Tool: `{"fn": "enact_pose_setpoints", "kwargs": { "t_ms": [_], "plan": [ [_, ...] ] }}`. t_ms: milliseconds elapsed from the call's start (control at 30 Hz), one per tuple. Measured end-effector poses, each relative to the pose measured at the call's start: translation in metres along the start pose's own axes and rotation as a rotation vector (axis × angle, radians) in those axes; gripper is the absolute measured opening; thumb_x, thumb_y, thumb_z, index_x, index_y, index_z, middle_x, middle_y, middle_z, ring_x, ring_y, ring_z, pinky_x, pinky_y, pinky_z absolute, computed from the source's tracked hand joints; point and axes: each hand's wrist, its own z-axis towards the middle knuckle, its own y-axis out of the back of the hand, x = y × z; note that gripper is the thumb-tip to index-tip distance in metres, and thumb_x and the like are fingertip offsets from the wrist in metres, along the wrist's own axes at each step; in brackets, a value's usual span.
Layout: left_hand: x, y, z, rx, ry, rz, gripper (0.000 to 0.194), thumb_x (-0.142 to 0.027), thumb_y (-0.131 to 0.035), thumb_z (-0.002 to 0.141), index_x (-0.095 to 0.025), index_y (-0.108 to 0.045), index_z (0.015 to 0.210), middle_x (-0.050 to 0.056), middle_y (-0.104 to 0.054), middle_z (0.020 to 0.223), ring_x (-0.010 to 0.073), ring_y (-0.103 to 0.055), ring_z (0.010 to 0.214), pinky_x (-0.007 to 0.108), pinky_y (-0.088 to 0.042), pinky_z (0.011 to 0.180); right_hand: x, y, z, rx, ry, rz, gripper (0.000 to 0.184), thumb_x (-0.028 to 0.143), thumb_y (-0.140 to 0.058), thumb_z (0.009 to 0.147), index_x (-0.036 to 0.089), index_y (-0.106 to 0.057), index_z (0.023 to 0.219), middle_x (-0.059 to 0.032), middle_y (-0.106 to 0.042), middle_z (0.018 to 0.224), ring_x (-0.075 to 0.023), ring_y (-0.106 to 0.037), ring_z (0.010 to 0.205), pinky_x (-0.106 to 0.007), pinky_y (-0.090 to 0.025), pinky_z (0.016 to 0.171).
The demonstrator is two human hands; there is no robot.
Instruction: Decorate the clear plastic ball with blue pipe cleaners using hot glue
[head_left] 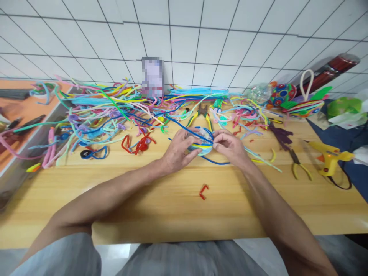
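My left hand (179, 149) and my right hand (230, 147) meet over the middle of the wooden table (161, 207). Between them sits a small clear round ball (203, 143) wrapped with yellow, light blue and dark blue pipe cleaners. Left-hand fingers curl around its left side. My right hand pinches a dark blue pipe cleaner (217, 161) against its right side; that strand loops down below the hand and another runs up left. The underside of the ball is hidden by my fingers.
A big tangle of coloured pipe cleaners (115, 111) covers the table's back. Yellow-handled pliers (201, 117) lie behind my hands, another pair (299, 165) right. A yellow glue gun (329, 157), coloured balls (280, 94) and a short red piece (203, 191) are nearby.
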Motion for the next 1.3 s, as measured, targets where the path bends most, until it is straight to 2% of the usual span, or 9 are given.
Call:
{"fn": "enact_pose_setpoints", "kwargs": {
  "t_ms": [300, 533, 633, 800, 900, 1000, 1133, 1200, 1300],
  "plan": [
    [-0.003, 0.002, -0.001, 0.008, 0.024, 0.013, 0.014, -0.034, -0.068, 0.111, -0.024, -0.077, 0.115, 0.016, -0.071, 0.147, 0.0309, -0.063, 0.146, 0.058, -0.054, 0.121, -0.004, 0.0, 0.002, 0.011, 0.03, 0.006, 0.011, 0.034, -0.084, 0.082, 0.026, -0.077, 0.079, -0.0069, -0.073, 0.112, -0.0271, -0.072, 0.112, -0.044, -0.06, 0.102],
    [-0.003, 0.002, 0.002, 0.064, 0.03, 0.002, 0.018, -0.03, -0.065, 0.112, -0.026, -0.079, 0.123, 0.015, -0.072, 0.144, 0.0304, -0.061, 0.15, 0.054, -0.055, 0.12, -0.007, 0.0, 0.003, 0.009, 0.023, 0.0, 0.014, 0.037, -0.085, 0.083, 0.026, -0.077, 0.081, -0.0074, -0.073, 0.114, -0.0264, -0.071, 0.108, -0.043, -0.06, 0.096],
    [-0.001, 0.003, 0.005, 0.078, 0.027, -0.011, 0.022, -0.032, -0.066, 0.111, -0.026, -0.075, 0.13, 0.015, -0.073, 0.145, 0.0301, -0.063, 0.148, 0.055, -0.053, 0.123, -0.008, 0.0, 0.003, 0.004, 0.037, 0.012, 0.013, 0.037, -0.084, 0.083, 0.026, -0.077, 0.08, -0.0072, -0.073, 0.112, -0.0263, -0.072, 0.108, -0.042, -0.06, 0.097],
    [0.001, 0.011, 0.001, 0.006, 0.079, 0.067, 0.037, -0.039, -0.076, 0.105, -0.023, -0.063, 0.135, 0.016, -0.07, 0.149, 0.0313, -0.066, 0.143, 0.054, -0.055, 0.121, -0.007, -0.001, 0.003, -0.009, 0.046, 0.008, 0.012, 0.036, -0.085, 0.083, 0.027, -0.078, 0.081, -0.0069, -0.074, 0.111, -0.0268, -0.072, 0.111, -0.043, -0.06, 0.099],
    [-0.01, 0.025, -0.005, -0.065, 0.08, 0.107, 0.022, -0.034, -0.074, 0.105, -0.023, -0.067, 0.122, 0.01, -0.078, 0.125, 0.0261, -0.074, 0.119, 0.045, -0.061, 0.104, -0.006, 0.0, 0.003, -0.017, 0.041, 0.007, 0.015, 0.038, -0.087, 0.083, 0.027, -0.078, 0.08, -0.0068, -0.075, 0.11, -0.0272, -0.072, 0.11, -0.043, -0.06, 0.099],
    [-0.029, 0.042, -0.004, -0.088, -0.014, 0.154, 0.004, -0.025, -0.071, 0.107, -0.024, -0.068, 0.104, 0.003, -0.078, 0.095, 0.0191, -0.074, 0.089, 0.036, -0.059, 0.083, -0.006, 0.0, 0.004, -0.012, 0.039, -0.002, 0.017, 0.04, -0.088, 0.083, 0.027, -0.078, 0.079, -0.0071, -0.076, 0.11, -0.0278, -0.071, 0.11, -0.044, -0.06, 0.098],
    [-0.051, 0.063, 0.019, -0.089, -0.22, 0.255, 0.005, -0.022, -0.071, 0.106, -0.026, -0.071, 0.109, 0.003, -0.08, 0.102, 0.0202, -0.074, 0.094, 0.039, -0.058, 0.085, -0.006, 0.0, 0.004, -0.012, 0.048, -0.019, 0.013, 0.037, -0.087, 0.083, 0.027, -0.078, 0.079, -0.007, -0.076, 0.11, -0.0278, -0.071, 0.109, -0.044, -0.06, 0.099],
    [-0.053, 0.068, 0.03, -0.099, -0.169, 0.253, 0.005, -0.024, -0.067, 0.109, -0.025, -0.072, 0.11, 0.004, -0.08, 0.104, 0.0202, -0.074, 0.096, 0.038, -0.058, 0.086, -0.008, 0.0, 0.004, -0.023, 0.047, -0.02, 0.012, 0.035, -0.085, 0.083, 0.027, -0.078, 0.078, -0.0068, -0.076, 0.109, -0.0276, -0.072, 0.109, -0.044, -0.059, 0.099],
    [-0.041, 0.067, 0.029, -0.106, -0.037, 0.172, 0.011, -0.026, -0.063, 0.112, -0.023, -0.072, 0.107, 0.002, -0.075, 0.092, 0.0167, -0.07, 0.084, 0.033, -0.057, 0.078, -0.01, 0.0, 0.004, -0.029, 0.045, -0.016, 0.011, 0.035, -0.084, 0.083, 0.027, -0.078, 0.078, -0.0067, -0.075, 0.109, -0.0274, -0.072, 0.109, -0.043, -0.059, 0.098]
  ]
}}
